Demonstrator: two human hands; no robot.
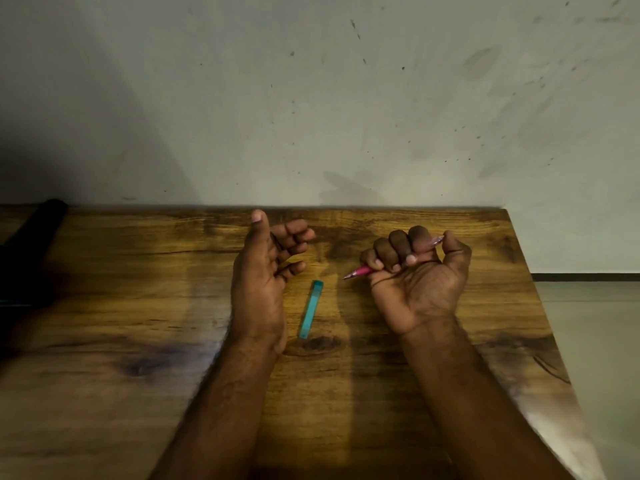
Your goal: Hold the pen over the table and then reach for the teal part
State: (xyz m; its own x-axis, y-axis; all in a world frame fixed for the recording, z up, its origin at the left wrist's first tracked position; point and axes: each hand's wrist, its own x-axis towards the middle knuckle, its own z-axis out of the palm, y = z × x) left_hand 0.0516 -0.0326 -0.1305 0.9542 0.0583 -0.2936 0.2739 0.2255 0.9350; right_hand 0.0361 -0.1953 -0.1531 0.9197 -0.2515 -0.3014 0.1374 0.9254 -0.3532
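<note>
Pink plastic, the pen (363,270) sits in my right hand (415,271), fingers clenched round its barrel above the wooden table (138,306), tip pointing left. It looks light, stiff and smooth; mid-barrel grips best. My left hand (266,271) hangs loosely curled, empty, just beside the teal cap (311,309).

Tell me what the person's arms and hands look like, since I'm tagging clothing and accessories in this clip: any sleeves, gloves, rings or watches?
Both forearms are bare right to the bottom edge of the picture, so no sleeves show. The left hand and the right hand wear no gloves. No ring shows on the fingers, and no watch or band on either wrist. The fingernails are short and unpainted.
</note>
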